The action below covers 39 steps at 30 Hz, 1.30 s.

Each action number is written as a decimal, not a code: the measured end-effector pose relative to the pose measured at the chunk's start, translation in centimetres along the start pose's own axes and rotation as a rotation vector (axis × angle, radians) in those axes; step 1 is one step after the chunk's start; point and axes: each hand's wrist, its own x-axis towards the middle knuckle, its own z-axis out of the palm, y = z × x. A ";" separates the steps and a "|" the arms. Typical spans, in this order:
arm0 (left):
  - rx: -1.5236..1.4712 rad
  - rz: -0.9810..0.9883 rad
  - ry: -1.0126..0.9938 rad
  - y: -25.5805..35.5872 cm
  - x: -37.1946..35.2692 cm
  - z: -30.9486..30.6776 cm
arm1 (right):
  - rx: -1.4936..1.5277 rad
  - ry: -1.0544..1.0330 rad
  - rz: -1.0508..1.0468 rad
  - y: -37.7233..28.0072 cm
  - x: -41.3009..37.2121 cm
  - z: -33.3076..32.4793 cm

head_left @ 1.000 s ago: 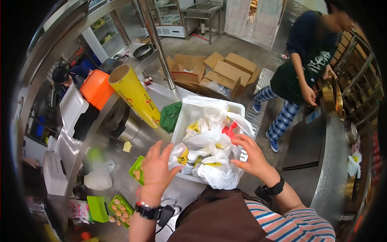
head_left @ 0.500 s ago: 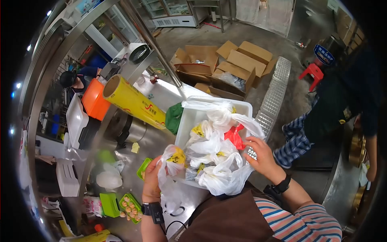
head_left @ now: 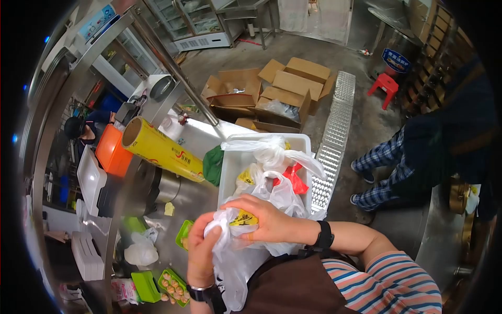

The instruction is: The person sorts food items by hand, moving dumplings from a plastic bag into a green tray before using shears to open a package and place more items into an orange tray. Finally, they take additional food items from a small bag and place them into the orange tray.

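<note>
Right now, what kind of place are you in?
Most likely a restaurant's back kitchen: there is a stainless steel counter, a glass-door fridge and a big roll of cling film. The left hand and right hand grip a white plastic bag.

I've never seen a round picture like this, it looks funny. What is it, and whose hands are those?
The camera sits on a person's head and looks down, so the picture bends at the edges. The two hands at the bottom belong to that person. The left hand and the right hand both grip a white plastic bag with a yellow print. Behind it stands a white tub full of more bags, a red bag among them. Beside the tub lie a green cloth and a big yellow roll on the steel counter. On the right another person stands on the floor.
</note>
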 end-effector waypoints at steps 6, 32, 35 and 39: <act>0.109 0.114 0.043 -3.0 -2.9 -3.3 | -0.078 -0.174 0.119 0.8 -0.8 1.4; 1.163 0.664 -0.474 -5.4 8.5 -0.2 | -0.434 0.297 0.344 1.7 -12.7 -6.4; 1.349 0.638 -0.570 -7.4 7.2 -3.6 | -0.585 0.006 0.250 1.5 -11.8 -5.3; 1.305 0.690 -0.504 -7.8 4.5 -5.8 | -0.691 -0.054 0.266 2.4 -12.0 -4.8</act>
